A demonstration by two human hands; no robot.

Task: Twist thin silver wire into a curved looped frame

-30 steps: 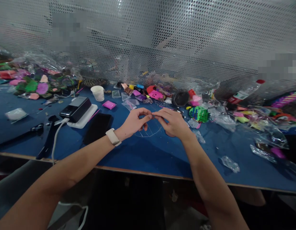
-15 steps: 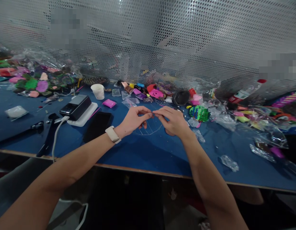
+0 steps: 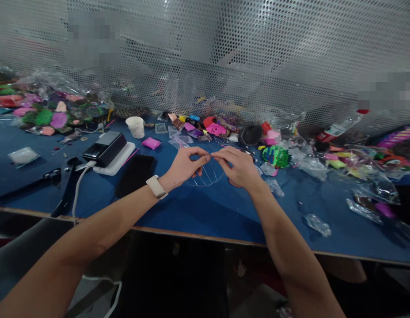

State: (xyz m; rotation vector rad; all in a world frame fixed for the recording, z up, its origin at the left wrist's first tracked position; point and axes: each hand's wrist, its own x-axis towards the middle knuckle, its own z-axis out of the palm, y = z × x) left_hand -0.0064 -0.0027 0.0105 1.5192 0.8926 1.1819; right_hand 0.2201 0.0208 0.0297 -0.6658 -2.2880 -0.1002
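Above the blue table (image 3: 205, 212), my left hand (image 3: 185, 165) and my right hand (image 3: 236, 167) meet fingertip to fingertip. Both pinch a thin wire frame (image 3: 205, 179), a half-round shape with ribs that hangs below the fingers, close over the table top. The left wrist wears a white watch (image 3: 155, 187). Whether the frame touches the table I cannot tell.
A black phone (image 3: 135, 175), a power bank (image 3: 104, 149) on a white pad with a cable, and a white cup (image 3: 136, 127) lie left. Coloured clay packets (image 3: 151, 143), a green beaded piece (image 3: 275, 156) and clear bags crowd the back and right. A perforated metal screen (image 3: 225, 57) stands behind.
The hands have risen slightly and stay pinched together on the wire frame; the fingers shift a little. Nothing else has moved.
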